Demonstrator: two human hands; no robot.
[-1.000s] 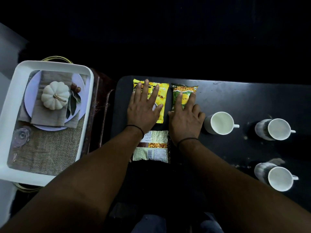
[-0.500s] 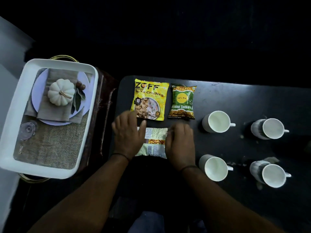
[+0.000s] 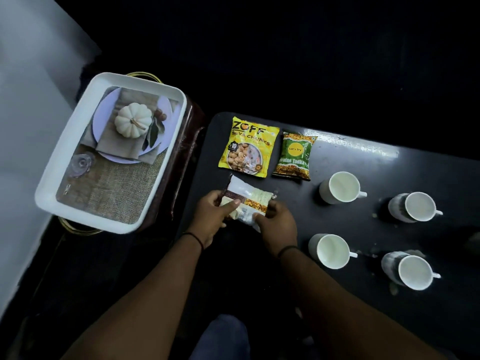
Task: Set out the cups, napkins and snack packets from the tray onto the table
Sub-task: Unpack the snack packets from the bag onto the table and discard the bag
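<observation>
On the black table (image 3: 345,157) lie a yellow snack packet (image 3: 249,148) and, to its right, a green snack packet (image 3: 295,155). Just in front of them, a pale packet (image 3: 246,197) with its back side up is tilted off the table, gripped by my left hand (image 3: 211,214) on its left end and my right hand (image 3: 276,228) on its right end. Several white cups stand on the right: one at the back (image 3: 341,187), one further right (image 3: 415,207), one near my right wrist (image 3: 331,251) and one at the front right (image 3: 409,271). The white tray (image 3: 48,188) sits at left.
The tray's bottom bears a printed picture of a plate, a napkin and a white pumpkin (image 3: 133,120). It rests on a dark brown stand (image 3: 187,141) with gold handles, left of the table. A pale wall runs along the far left.
Both hands pulled back from the yellow and green packets onto the pale packet, then lifted and tilted it. The view shifted, so the tray now appears further right.
</observation>
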